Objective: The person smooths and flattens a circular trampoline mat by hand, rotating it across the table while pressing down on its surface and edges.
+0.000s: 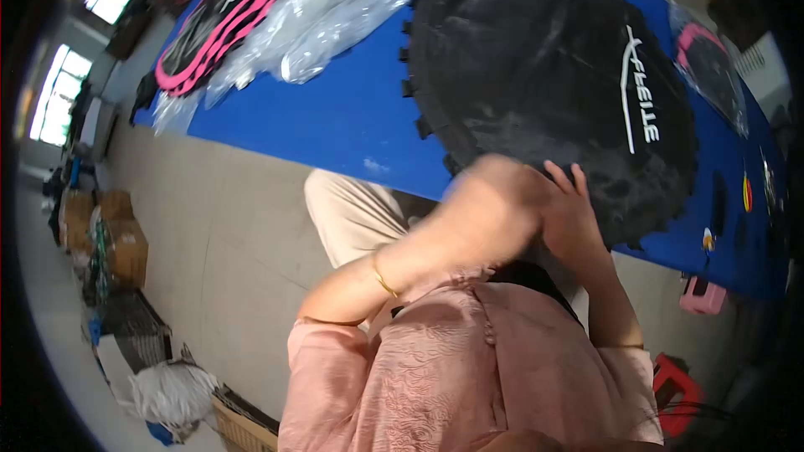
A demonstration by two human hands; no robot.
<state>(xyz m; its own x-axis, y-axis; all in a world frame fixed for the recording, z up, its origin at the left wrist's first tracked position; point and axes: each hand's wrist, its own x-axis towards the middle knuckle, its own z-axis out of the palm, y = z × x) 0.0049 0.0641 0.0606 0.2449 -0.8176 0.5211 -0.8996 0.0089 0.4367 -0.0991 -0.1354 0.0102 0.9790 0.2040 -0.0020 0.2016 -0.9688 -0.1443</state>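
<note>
A large round black mat (536, 59) with white lettering and small tabs along its rim lies over the near edge of the blue table. My left hand (502, 192) is at the mat's near edge, in front of part of my right hand. Motion blurs it and its fingers cannot be made out. My right hand (574, 213) rests at the same edge. Two of its fingers show, stretched out and apart against the black fabric. Its other fingers are hidden behind my left hand, so whatever is between the hands does not show.
On the blue table (335, 125), a pink-and-black piece (226, 21) and clear plastic bags (335, 17) lie left of the mat. To the right are a bagged pink-and-black piece (708, 59) and a small yellow-and-red item (747, 192). Red (674, 393) and pink (702, 295) stools stand below.
</note>
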